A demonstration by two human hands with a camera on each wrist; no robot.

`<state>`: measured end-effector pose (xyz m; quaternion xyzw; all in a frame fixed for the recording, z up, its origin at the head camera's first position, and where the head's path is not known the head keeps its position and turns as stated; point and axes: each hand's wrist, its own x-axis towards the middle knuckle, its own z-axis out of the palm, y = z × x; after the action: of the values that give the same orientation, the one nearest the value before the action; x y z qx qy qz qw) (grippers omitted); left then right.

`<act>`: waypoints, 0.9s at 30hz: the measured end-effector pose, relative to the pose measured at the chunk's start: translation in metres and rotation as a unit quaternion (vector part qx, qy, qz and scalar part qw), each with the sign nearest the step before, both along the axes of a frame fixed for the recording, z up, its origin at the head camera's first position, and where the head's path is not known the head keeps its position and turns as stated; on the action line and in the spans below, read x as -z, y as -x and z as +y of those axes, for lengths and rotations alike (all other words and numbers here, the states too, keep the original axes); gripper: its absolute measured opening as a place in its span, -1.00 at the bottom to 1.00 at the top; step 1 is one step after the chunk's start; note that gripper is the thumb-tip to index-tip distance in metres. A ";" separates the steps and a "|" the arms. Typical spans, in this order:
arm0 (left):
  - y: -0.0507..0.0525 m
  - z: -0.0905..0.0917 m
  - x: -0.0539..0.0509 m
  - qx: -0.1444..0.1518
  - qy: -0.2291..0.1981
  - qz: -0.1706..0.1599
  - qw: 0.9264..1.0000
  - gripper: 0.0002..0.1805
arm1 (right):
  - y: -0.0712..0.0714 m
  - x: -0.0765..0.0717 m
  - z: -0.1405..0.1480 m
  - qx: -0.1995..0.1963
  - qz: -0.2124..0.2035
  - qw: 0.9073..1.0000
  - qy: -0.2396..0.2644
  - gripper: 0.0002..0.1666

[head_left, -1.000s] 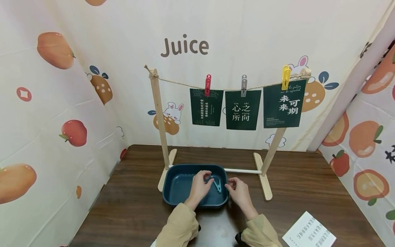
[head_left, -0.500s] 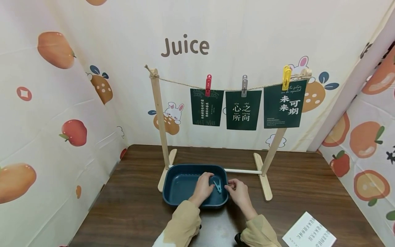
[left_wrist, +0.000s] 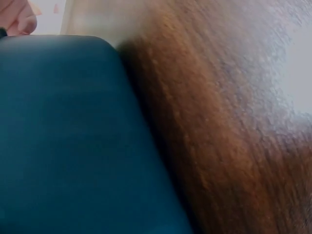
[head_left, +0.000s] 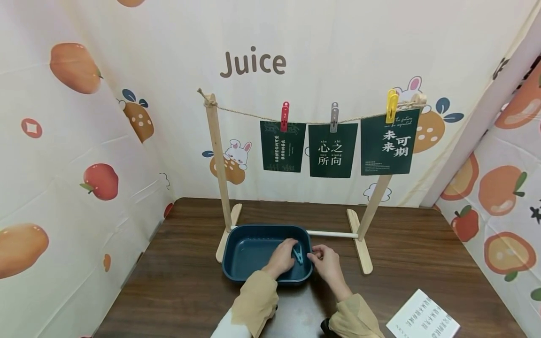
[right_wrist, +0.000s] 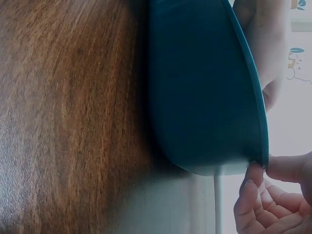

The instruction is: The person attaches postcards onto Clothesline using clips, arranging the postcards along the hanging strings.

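In the head view my left hand [head_left: 282, 258] is down inside the dark blue plastic basin [head_left: 249, 260], right beside a light blue clothespin [head_left: 298, 256] near the basin's right end. The fingertips are partly hidden, so whether they grip the clothespin cannot be told. My right hand [head_left: 327, 265] pinches the basin's right rim between thumb and finger; the right wrist view shows this hand [right_wrist: 265, 204] at the rim's corner. Seen from the left wrist, the basin's outer wall [left_wrist: 83, 136] fills much of the picture.
Behind the basin stands a wooden frame [head_left: 217, 164] with a string. Red [head_left: 285, 116], grey [head_left: 334, 117] and yellow [head_left: 391, 106] clothespins hold dark green cards [head_left: 331, 159] on it. A white printed card [head_left: 422, 317] lies at the table's front right.
My left hand has moved right and slightly down inside the basin, closer to the light blue clothespin. My right hand stays at the rim.
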<state>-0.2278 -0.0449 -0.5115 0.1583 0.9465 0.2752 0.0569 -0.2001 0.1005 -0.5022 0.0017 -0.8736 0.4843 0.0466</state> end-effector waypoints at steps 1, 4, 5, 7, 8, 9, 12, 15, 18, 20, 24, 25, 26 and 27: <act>0.000 0.001 0.001 0.004 0.006 -0.001 1.000 -0.50 | 0.000 0.000 0.000 0.000 0.001 1.000 0.000 -0.80; 0.001 0.002 0.003 0.018 0.023 0.004 1.000 -0.48 | 0.001 0.000 0.000 0.002 0.000 1.000 0.000 -0.79; 0.001 0.003 0.003 0.021 0.028 0.006 0.999 -0.48 | 0.001 0.000 0.000 0.002 0.001 1.000 -0.001 -0.79; 0.001 0.004 0.004 0.028 0.036 0.009 0.999 -0.47 | 0.001 0.001 0.000 0.003 -0.004 1.000 0.000 -0.78; 0.001 0.005 0.004 0.033 0.042 0.010 0.999 -0.46 | 0.001 0.001 0.000 0.003 -0.007 1.000 0.002 -0.78; 0.001 0.006 0.004 0.038 0.049 0.013 0.998 -0.45 | 0.001 0.001 0.000 0.002 -0.009 1.000 0.004 -0.78; 0.001 0.007 0.004 0.054 0.070 0.018 0.996 -0.44 | 0.001 0.001 0.000 0.003 -0.014 1.000 0.010 -0.77; 0.002 0.009 0.005 0.060 0.085 0.020 0.994 -0.44 | 0.001 0.002 0.000 0.002 -0.016 1.000 0.014 -0.78; 0.002 0.009 0.005 0.058 0.095 0.024 0.993 -0.46 | 0.001 0.002 0.000 0.001 -0.014 1.000 0.015 -0.78; 0.002 0.009 0.005 0.056 0.099 0.033 0.993 -0.48 | 0.001 0.003 0.000 0.001 -0.014 1.000 0.017 -0.78; 0.002 0.007 0.006 0.048 0.101 0.047 0.993 -0.52 | 0.000 0.003 0.001 0.001 -0.012 1.000 0.019 -0.77; 0.002 0.007 0.006 0.044 0.098 0.049 0.993 -0.53 | 0.000 0.003 0.001 0.002 -0.012 1.000 0.020 -0.77; 0.002 0.006 0.006 0.041 0.095 0.049 0.993 -0.54 | 0.000 0.003 0.001 0.003 -0.011 1.000 0.021 -0.78; 0.002 0.006 0.006 0.037 0.094 0.050 0.994 -0.55 | 0.000 0.003 0.001 0.005 -0.011 1.000 0.023 -0.78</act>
<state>-0.2296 -0.0393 -0.5176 0.2003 0.9634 0.1746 0.0340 -0.2004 0.1013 -0.5053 -0.0095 -0.8629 0.5037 0.0395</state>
